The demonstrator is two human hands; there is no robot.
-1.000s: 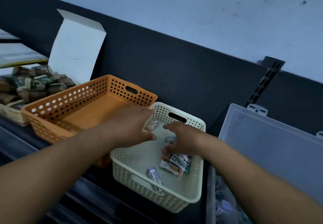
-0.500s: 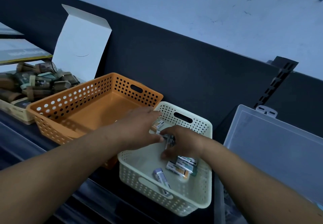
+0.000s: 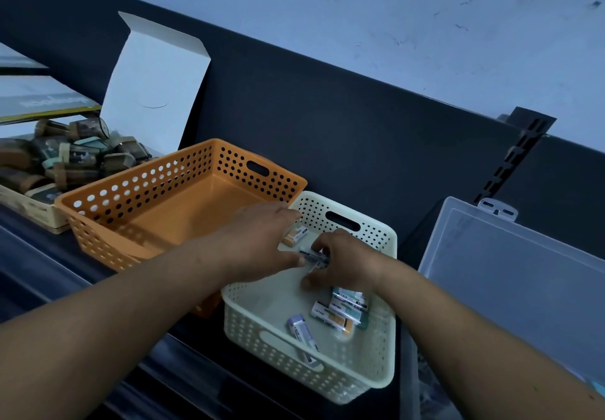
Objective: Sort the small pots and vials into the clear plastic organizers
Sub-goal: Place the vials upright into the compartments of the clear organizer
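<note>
Cream basket holds several packets; right hand pinches a dark packet, left hand lies flat-fingered beside it, so sorting into the clear organizer looks barely started.

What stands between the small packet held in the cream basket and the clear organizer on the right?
Only the cream basket's right wall. The small packet, pinched by the right hand, must be lifted over it. The clear organizer sits just beyond, its lid raised; nothing else visible blocks the way.
</note>
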